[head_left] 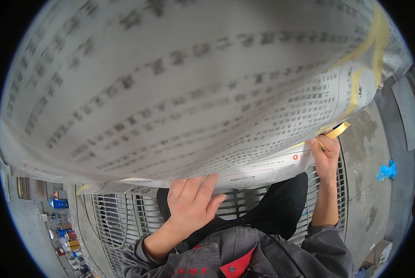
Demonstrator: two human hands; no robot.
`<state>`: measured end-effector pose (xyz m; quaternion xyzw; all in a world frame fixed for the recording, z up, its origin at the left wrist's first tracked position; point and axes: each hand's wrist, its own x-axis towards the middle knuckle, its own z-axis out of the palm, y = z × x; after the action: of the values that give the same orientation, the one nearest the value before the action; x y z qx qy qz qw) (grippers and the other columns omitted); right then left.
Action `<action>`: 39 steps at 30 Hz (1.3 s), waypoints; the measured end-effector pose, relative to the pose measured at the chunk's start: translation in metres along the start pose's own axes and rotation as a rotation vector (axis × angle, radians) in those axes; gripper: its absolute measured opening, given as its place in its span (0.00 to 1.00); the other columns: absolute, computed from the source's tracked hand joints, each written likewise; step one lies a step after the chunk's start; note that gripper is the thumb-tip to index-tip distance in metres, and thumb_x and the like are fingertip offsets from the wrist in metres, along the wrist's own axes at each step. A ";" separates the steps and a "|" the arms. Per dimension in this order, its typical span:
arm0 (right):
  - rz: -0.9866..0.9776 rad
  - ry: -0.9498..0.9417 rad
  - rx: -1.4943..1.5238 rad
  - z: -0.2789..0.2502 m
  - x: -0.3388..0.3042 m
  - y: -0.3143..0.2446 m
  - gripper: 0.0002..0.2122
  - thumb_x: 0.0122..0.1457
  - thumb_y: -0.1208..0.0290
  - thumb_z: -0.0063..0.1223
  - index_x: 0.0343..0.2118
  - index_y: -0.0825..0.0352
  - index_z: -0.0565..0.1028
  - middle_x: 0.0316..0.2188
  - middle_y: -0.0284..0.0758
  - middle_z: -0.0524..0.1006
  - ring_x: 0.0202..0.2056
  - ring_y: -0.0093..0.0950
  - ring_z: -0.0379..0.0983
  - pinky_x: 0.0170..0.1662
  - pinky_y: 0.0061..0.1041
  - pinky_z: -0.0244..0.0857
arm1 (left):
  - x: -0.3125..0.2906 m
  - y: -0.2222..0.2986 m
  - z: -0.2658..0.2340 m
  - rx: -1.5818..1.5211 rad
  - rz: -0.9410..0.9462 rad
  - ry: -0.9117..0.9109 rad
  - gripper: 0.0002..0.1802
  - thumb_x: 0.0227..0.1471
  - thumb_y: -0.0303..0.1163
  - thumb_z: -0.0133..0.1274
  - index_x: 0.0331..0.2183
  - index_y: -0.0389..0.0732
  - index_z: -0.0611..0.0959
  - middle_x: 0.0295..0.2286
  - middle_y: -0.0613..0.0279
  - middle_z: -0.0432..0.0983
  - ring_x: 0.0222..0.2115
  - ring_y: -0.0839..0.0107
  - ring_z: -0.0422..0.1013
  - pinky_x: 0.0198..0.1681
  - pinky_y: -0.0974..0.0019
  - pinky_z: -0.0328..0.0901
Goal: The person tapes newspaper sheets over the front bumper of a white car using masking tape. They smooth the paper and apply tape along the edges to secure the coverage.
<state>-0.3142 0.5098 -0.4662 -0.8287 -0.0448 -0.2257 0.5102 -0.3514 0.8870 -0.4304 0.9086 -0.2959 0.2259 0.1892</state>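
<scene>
A large sheet of printed newspaper (184,92) hangs close in front of me and fills most of the upper view. Yellow masking tape strips (380,41) run along its right side. The fingers of my left hand (193,201) are stretched out against the paper's lower edge, thumb apart. At the lower right corner of the paper, my right hand (325,157) is closed on a yellow roll of masking tape (339,131), partly hidden by the hand and the paper. Whatever lies behind the sheet is hidden.
Under my legs runs a slatted metal floor grating (119,213). Several cans and small boxes (68,243) stand along the left, near a blue container (59,203). At the right, a crumpled blue plastic piece (386,170) lies on the concrete, with a cardboard box (379,252) nearer me.
</scene>
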 end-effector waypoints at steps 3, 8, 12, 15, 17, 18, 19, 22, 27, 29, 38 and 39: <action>0.005 0.005 -0.034 0.001 0.000 -0.001 0.09 0.62 0.71 0.67 0.34 0.74 0.86 0.36 0.37 0.79 0.42 0.30 0.73 0.46 0.30 0.67 | 0.003 0.004 0.001 0.003 0.012 -0.011 0.29 0.49 0.42 0.69 0.50 0.34 0.87 0.52 0.49 0.80 0.50 0.46 0.75 0.55 0.47 0.71; 0.001 0.005 -0.057 0.001 0.001 -0.001 0.09 0.62 0.71 0.67 0.35 0.75 0.86 0.35 0.38 0.80 0.41 0.31 0.74 0.45 0.30 0.67 | 0.006 0.006 0.003 0.004 0.029 -0.010 0.30 0.50 0.44 0.68 0.50 0.34 0.87 0.52 0.49 0.80 0.50 0.46 0.75 0.55 0.47 0.71; -0.002 0.013 -0.066 0.002 0.003 -0.006 0.09 0.62 0.72 0.67 0.35 0.75 0.85 0.35 0.37 0.80 0.41 0.31 0.73 0.45 0.30 0.67 | 0.008 0.009 0.003 0.014 0.030 -0.019 0.31 0.51 0.46 0.68 0.51 0.34 0.87 0.52 0.49 0.80 0.50 0.46 0.75 0.54 0.47 0.71; -0.009 0.008 -0.056 0.003 0.004 -0.007 0.09 0.62 0.71 0.67 0.35 0.75 0.86 0.36 0.37 0.80 0.41 0.31 0.73 0.45 0.30 0.67 | 0.011 0.011 0.004 0.014 0.039 -0.024 0.31 0.55 0.49 0.66 0.51 0.34 0.87 0.52 0.48 0.79 0.50 0.46 0.75 0.54 0.47 0.71; 0.013 -0.006 0.000 -0.001 0.003 -0.002 0.09 0.62 0.71 0.67 0.34 0.74 0.86 0.36 0.36 0.79 0.41 0.30 0.73 0.45 0.29 0.67 | 0.012 0.012 0.004 0.009 0.037 -0.042 0.32 0.57 0.51 0.63 0.51 0.34 0.87 0.52 0.48 0.80 0.50 0.46 0.75 0.54 0.46 0.71; 0.021 -0.014 0.033 -0.002 0.002 0.001 0.09 0.62 0.71 0.67 0.34 0.74 0.86 0.37 0.36 0.79 0.41 0.30 0.73 0.45 0.29 0.67 | 0.012 0.013 0.003 0.007 0.037 -0.051 0.32 0.58 0.53 0.62 0.51 0.34 0.87 0.52 0.48 0.80 0.50 0.46 0.75 0.54 0.46 0.71; 0.029 -0.024 0.064 -0.003 0.001 0.004 0.09 0.62 0.71 0.67 0.34 0.74 0.86 0.37 0.36 0.79 0.41 0.29 0.73 0.45 0.29 0.67 | 0.012 0.014 0.004 0.002 0.034 -0.052 0.33 0.59 0.53 0.61 0.52 0.33 0.86 0.52 0.47 0.80 0.50 0.45 0.75 0.54 0.46 0.71; 0.029 -0.044 0.128 -0.007 -0.001 0.009 0.08 0.62 0.71 0.67 0.34 0.73 0.86 0.37 0.35 0.78 0.41 0.29 0.73 0.45 0.29 0.67 | 0.012 0.015 0.004 -0.005 0.031 -0.056 0.34 0.61 0.55 0.60 0.52 0.32 0.86 0.51 0.47 0.80 0.50 0.45 0.75 0.54 0.46 0.71; -0.025 -0.010 0.043 -0.003 0.001 0.004 0.08 0.62 0.71 0.68 0.34 0.73 0.86 0.36 0.35 0.79 0.40 0.29 0.74 0.44 0.29 0.67 | 0.012 0.016 0.007 -0.003 0.032 -0.061 0.34 0.61 0.55 0.59 0.51 0.31 0.86 0.51 0.47 0.81 0.50 0.45 0.76 0.54 0.46 0.71; -0.038 0.008 0.017 0.001 0.003 -0.001 0.08 0.62 0.71 0.68 0.34 0.73 0.86 0.34 0.35 0.79 0.40 0.29 0.74 0.43 0.29 0.68 | 0.013 0.017 0.004 0.015 0.034 -0.058 0.34 0.61 0.55 0.59 0.51 0.31 0.86 0.51 0.47 0.81 0.49 0.45 0.76 0.54 0.45 0.71; -0.072 0.023 -0.062 0.002 0.006 -0.006 0.06 0.59 0.75 0.68 0.32 0.74 0.86 0.31 0.37 0.80 0.37 0.31 0.75 0.40 0.30 0.69 | 0.019 0.022 0.009 0.005 0.055 -0.048 0.34 0.60 0.55 0.61 0.51 0.32 0.86 0.51 0.46 0.80 0.49 0.45 0.76 0.53 0.45 0.71; -0.073 0.022 -0.069 0.002 0.006 -0.007 0.06 0.59 0.75 0.68 0.32 0.74 0.86 0.31 0.37 0.80 0.37 0.31 0.75 0.40 0.30 0.69 | 0.020 0.022 0.010 0.003 0.062 -0.045 0.34 0.59 0.55 0.61 0.51 0.33 0.86 0.51 0.46 0.80 0.49 0.45 0.76 0.53 0.45 0.71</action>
<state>-0.3099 0.5134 -0.4585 -0.8410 -0.0615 -0.2548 0.4734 -0.3477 0.8562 -0.4238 0.9041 -0.3279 0.2118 0.1740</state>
